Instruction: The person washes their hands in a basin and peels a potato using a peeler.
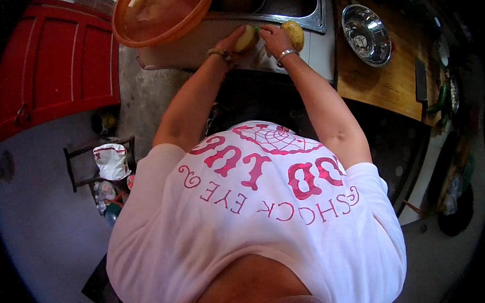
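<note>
- The left hand [231, 41] has its fingers wrapped around the side of a pale yellow, oval, potato-like vegetable [247, 40], clamped on it, above the near edge of the pale, flat tabletop [190, 49].
- The right hand [275, 41] is just beside it, fingers bent towards the vegetable; a small bright green object [257, 28] shows at their tips, too small to name, and I cannot tell whether the fingers are closed on it.
- A second, rounder yellow vegetable with small dark specks [293, 35] is just beside the right hand, on its outer side.
- A beaded bracelet [220, 54] circles the left wrist, a silver metal bangle [286, 54] the right.
- A wide orange plastic basin [162, 37] stands beyond the left hand, near the metal-rimmed sink [293, 21].
- Further right, a shiny round metal bowl [378, 37] rests on a brown wooden surface [362, 85], well apart from both hands.
</note>
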The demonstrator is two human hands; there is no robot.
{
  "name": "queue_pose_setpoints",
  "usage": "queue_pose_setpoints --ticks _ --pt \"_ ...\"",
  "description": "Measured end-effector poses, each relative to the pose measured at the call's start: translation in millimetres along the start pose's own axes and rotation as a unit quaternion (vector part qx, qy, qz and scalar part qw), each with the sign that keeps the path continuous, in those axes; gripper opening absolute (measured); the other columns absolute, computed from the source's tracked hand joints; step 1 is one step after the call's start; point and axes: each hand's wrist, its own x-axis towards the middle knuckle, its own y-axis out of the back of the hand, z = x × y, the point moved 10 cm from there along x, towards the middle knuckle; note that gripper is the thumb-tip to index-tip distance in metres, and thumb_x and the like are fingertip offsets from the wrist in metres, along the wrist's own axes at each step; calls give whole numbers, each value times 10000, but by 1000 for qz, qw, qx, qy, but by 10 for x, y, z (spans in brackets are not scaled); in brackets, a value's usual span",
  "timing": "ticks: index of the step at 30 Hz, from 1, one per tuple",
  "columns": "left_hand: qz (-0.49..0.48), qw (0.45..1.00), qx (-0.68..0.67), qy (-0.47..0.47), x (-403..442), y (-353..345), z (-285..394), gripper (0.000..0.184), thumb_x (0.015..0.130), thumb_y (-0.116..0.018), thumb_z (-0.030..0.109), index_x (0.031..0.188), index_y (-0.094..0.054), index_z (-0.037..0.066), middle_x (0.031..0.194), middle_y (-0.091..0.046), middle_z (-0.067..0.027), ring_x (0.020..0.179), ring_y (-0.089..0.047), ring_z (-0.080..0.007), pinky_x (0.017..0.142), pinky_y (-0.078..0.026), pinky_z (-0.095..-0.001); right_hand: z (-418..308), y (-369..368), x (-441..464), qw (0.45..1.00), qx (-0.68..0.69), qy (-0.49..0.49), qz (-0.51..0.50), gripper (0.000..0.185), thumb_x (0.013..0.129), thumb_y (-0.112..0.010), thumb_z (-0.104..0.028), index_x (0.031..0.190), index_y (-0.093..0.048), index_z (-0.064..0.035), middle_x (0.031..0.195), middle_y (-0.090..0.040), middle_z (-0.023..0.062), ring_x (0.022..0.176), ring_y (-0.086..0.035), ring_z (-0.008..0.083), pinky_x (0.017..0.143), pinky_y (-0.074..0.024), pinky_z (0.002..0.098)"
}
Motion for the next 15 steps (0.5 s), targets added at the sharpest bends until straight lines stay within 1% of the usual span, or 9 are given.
queue_pose_setpoints --ticks 2,3,5,7,9,11,12,13,15 --pt "-5 1000 -29 -2 51 -13 -12 567 765 -648 442 1131 -493 38 1074 -548 -127 923 -573 -243 773 -517 -355 -187 55 -134 992 -74 93 39 281 834 -514 -281 1022 -616 -99 911 -625 183 861 -590 348 759 -467 430" --pt "-9 998 -59 -3 83 -19 -30 572 745 -676 422 1107 -502 13 1057 -552 -141 905 -586 -245 760 -526 -356 -193 54 -159 992 -75 92 39 281 834 -514 -281 1022 -616 -99 911 -625 183 861 -590 348 759 -467 430" --pt "5 999 -51 -2 125 21 -59 569 744 -676 422 1101 -507 13 1055 -552 -143 901 -587 -243 751 -525 -352 -70 37 -186 998 -51 21 32 273 849 -503 -283 1025 -601 -98 882 -618 193 833 -590 354 733 -467 454" --pt "19 999 -37 -2 166 53 -37 566 743 -676 423 1095 -511 12 1053 -553 -145 897 -588 -242 742 -524 -348 -118 28 -240 996 -62 22 60 270 838 -514 -278 1017 -609 -99 853 -620 193 815 -592 357 716 -468 435" --pt "4 995 -92 24 230 -2 -117 536 753 -672 406 1093 -518 22 1061 -557 -139 884 -587 -247 723 -522 -340 -164 52 -326 993 -75 21 88 268 827 -524 -274 1009 -617 -101 825 -622 194 796 -593 360 699 -469 416" --pt "28 993 -114 18 106 -74 -89 523 770 -646 419 1095 -519 28 1059 -560 -130 878 -586 -242 719 -519 -341 -171 -7 -360 994 -95 -4 58 281 849 -506 -262 1069 -572 -99 914 -614 188 851 -575 374 731 -460 466" --pt "53 989 -136 14 67 -89 -65 513 788 -619 432 1097 -521 34 1057 -564 -122 872 -584 -238 714 -515 -342 -162 -43 -375 994 -97 -4 59 281 849 -506 -262 1069 -572 -99 914 -614 188 851 -575 374 731 -460 466" --pt "51 989 -137 15 80 -136 -44 513 788 -619 432 1097 -521 34 1057 -564 -122 872 -584 -238 714 -515 -342 -171 -61 -398 994 -81 10 78 278 850 -504 -259 1067 -571 -98 935 -609 190 872 -569 371 747 -455 463" --pt "43 987 -156 2 166 -162 -34 522 809 -555 467 1113 -514 45 1061 -566 -118 875 -581 -249 723 -506 -362 -232 -85 -470 993 -65 22 95 275 851 -503 -256 1065 -569 -97 957 -604 192 893 -563 369 764 -449 461"
